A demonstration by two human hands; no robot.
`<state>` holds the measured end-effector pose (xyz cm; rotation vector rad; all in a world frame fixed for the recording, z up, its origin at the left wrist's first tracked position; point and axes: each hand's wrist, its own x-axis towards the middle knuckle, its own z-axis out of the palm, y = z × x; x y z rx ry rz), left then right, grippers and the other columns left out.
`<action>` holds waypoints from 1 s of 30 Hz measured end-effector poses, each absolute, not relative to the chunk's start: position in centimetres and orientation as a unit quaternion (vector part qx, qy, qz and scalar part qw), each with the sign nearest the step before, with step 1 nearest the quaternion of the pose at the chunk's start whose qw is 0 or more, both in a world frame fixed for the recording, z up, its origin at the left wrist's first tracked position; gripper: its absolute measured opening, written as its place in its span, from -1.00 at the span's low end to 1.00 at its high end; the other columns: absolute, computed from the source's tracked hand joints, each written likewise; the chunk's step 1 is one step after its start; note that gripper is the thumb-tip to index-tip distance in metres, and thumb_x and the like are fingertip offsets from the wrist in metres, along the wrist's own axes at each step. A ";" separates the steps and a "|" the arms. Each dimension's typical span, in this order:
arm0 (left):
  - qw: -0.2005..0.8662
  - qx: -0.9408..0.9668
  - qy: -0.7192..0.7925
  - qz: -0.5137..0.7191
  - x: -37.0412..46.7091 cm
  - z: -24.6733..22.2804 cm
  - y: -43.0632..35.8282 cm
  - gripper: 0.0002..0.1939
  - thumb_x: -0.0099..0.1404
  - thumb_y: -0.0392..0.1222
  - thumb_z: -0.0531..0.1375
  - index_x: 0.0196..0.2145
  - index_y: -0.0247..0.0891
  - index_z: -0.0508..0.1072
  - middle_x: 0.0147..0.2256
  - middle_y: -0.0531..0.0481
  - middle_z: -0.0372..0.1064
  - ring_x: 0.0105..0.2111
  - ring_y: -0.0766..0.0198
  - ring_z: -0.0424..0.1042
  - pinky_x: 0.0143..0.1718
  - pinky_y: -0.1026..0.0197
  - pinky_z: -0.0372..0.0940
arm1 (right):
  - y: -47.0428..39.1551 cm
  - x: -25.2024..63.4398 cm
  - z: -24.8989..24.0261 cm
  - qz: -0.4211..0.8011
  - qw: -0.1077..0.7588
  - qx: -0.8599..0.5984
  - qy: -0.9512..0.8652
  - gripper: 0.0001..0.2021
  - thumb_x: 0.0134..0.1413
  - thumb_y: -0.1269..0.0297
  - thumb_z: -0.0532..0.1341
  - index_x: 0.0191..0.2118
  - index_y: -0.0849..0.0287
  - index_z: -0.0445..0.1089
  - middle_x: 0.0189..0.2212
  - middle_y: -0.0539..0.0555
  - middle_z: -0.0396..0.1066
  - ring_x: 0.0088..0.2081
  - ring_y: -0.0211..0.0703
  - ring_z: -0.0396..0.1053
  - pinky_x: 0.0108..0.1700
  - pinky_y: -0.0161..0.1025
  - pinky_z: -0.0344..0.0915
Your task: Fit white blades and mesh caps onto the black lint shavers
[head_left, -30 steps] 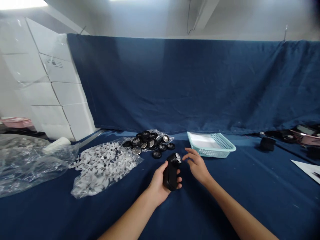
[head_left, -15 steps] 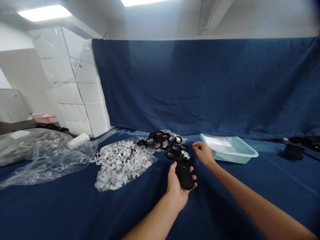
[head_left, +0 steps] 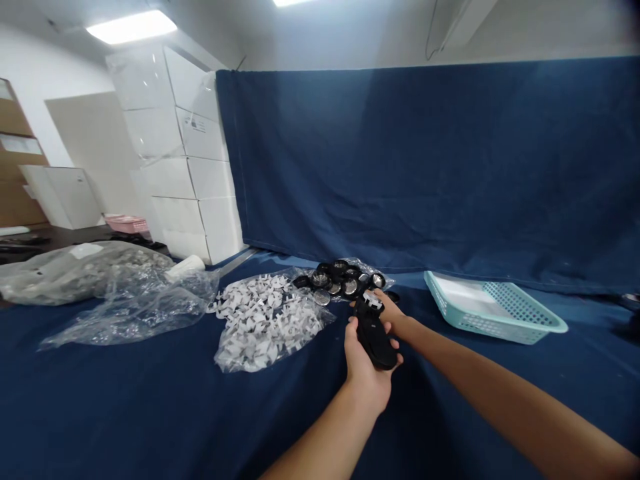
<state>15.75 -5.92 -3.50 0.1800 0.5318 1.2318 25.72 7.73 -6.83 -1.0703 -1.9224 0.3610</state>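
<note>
My left hand (head_left: 369, 370) is wrapped round a black handheld device (head_left: 375, 339), which has a white and silver part at its far end. Behind that end is my right hand (head_left: 389, 312), close to the device and the pile; its fingertips are partly hidden, so what they hold, if anything, does not show. Just beyond lie several round black pieces with shiny silver centres (head_left: 350, 287), on and around clear plastic. To their left, a clear plastic bag (head_left: 270, 323) is spread under many small white pieces.
A mint-green basket (head_left: 505, 325) with white sheets stands at the right. Large clear bags (head_left: 140, 293) lie at the left, before stacked white boxes (head_left: 193, 180). A blue cloth (head_left: 410, 173) hangs behind the blue-covered table.
My right hand has moved left, from beside the basket to the far end of the black device. The view has turned left, so the scene sits further right.
</note>
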 end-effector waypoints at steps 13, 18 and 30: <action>0.843 0.147 0.218 0.469 17.3 -4.1 -6.9 -0.53 0.30 0.12 0.01 -0.15 -0.36 0.43 -0.24 -0.14 0.45 -0.54 0.23 0.38 -0.55 0.17 0.20 | 0.2 39.0 -0.7 0.356 0.618 -0.464 -0.525 -0.56 0.13 -0.17 0.08 -0.08 0.06 0.33 -0.22 0.05 0.47 -0.20 -0.06 0.49 -0.22 -0.14 0.45; 0.874 0.198 0.193 0.399 18.6 -4.9 -7.7 -0.47 0.31 0.15 -0.02 -0.07 -0.37 0.40 -0.18 -0.19 0.45 -0.51 0.16 0.42 -0.55 0.14 0.24 | -4.0 40.6 -3.7 0.421 0.660 -0.434 -0.446 -0.64 -0.10 -0.03 0.32 -0.29 0.16 0.41 -0.27 0.09 0.50 -0.10 0.05 0.47 -0.05 -0.04 0.42; 0.888 0.260 0.164 0.341 18.7 -4.7 -7.7 -0.52 0.33 -0.01 -0.01 -0.01 -0.43 0.40 0.01 -0.28 0.38 -0.21 0.01 0.47 -0.40 0.02 0.41 | -6.2 37.4 -8.2 0.235 0.643 -0.496 -0.534 -0.63 0.19 0.06 0.10 0.05 0.08 0.32 0.11 0.10 0.27 0.18 0.04 0.13 0.26 0.10 -0.05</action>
